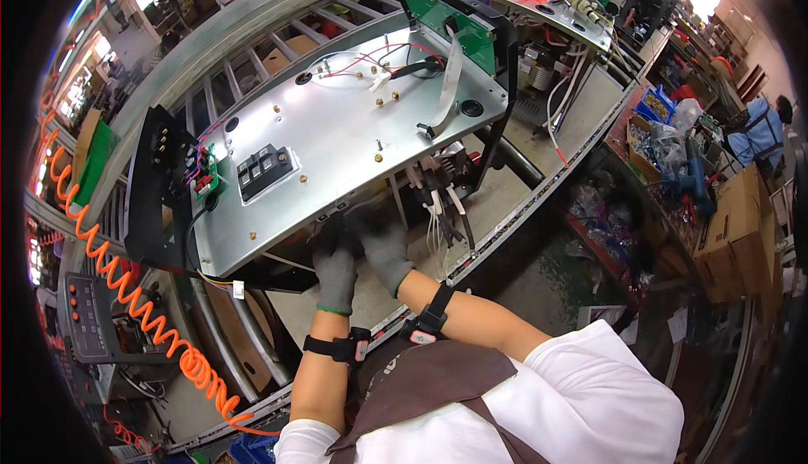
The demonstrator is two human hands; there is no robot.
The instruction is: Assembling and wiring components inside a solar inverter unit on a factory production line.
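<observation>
A tilted metal chassis plate (pixel 337 148) on the roller conveyor (pixel 252 26) is gripped at its near edge by the gloved left hand (pixel 336 272) and right hand (pixel 385 245), fingers curled underneath; an orange coiled hose (pixel 143 312) hangs left.

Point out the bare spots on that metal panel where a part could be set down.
The metal panel is bare between the black module and the brass standoffs; also the strip nearer the gloved left hand and right hand. It is crowded around the loose wires and the white ribbon cable below the green circuit board.
</observation>
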